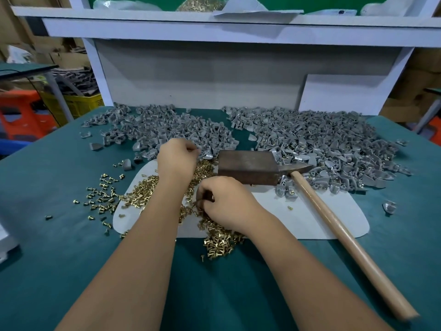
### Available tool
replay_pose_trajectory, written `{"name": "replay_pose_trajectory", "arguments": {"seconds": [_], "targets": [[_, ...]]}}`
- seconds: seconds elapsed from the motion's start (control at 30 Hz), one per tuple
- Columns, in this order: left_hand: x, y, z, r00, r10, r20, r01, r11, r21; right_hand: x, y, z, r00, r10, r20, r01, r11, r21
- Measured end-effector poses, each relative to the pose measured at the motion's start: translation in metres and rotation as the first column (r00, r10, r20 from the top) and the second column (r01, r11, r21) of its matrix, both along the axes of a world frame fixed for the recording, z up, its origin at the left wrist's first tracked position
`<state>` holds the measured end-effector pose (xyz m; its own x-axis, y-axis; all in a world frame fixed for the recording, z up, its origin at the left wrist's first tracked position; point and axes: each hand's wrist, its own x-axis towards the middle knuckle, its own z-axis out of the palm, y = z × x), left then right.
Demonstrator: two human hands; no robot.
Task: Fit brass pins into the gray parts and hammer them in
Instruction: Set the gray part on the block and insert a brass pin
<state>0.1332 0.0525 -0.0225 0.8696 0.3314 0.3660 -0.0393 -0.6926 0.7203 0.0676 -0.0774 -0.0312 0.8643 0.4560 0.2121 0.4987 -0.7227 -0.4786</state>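
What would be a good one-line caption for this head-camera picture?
Both hands sort brass pins beside heaps of gray parts; the hammer lies idle.

A white mat [298, 211] lies beneath the right grip [224, 201] and spreads out to its right, flat on the teal-covered bench [59, 235]. Beyond both grips a gray back panel [202, 75] stands upright under a white shelf [167, 27], which carries clear bags [119, 4]. A white board [346, 91] leans against the panel, beyond and right of the right grip. Far left of the left grip [177, 161], off the bench, sit a yellow crate [78, 103] and an orange stool [21, 111]. Cardboard boxes [420, 75] stand far right.
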Motion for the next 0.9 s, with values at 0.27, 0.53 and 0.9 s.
{"name": "replay_pose_trajectory", "arguments": {"seconds": [0.27,0.53,0.9], "targets": [[-0.007,-0.041,0.023,0.932,-0.34,0.123,0.361,0.863,-0.352,0.013,-0.034,0.009,0.899,-0.405,0.166,0.277,0.82,0.501],[-0.002,-0.07,0.002,0.906,-0.423,0.011,0.417,0.888,-0.191,0.032,-0.065,0.0,0.777,-0.625,0.074,0.444,0.628,0.639],[-0.011,-0.047,0.001,0.924,-0.373,0.085,0.376,0.849,-0.37,0.031,-0.065,0.0,0.79,-0.613,0.035,0.463,0.633,0.621]]}}
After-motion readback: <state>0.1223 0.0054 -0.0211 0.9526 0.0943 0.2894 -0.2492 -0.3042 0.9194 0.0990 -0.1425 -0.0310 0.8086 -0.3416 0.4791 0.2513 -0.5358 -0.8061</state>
